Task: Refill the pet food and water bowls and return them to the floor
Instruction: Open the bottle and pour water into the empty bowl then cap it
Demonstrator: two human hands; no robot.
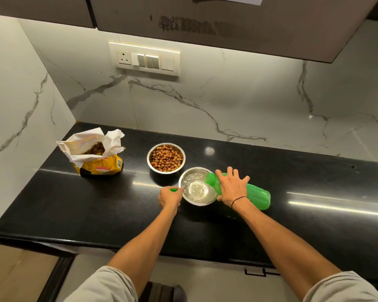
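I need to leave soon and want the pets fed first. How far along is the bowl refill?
Done: the food bowl is full of kibble, beside the open food bag. In hand: the right hand tips the green bottle into the water bowl, which holds water; the left hand holds a green cap. Left: both bowls are on the counter, not yet on the floor.

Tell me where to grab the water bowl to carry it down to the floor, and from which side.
Take the water bowl by its rolled rim with both hands, one on the left edge and one on the right, palms coming in from the sides. It is round, smooth-walled and wide open with water in it, so two opposite grips should keep it level. The right side is blocked until the green bottle is lifted away.
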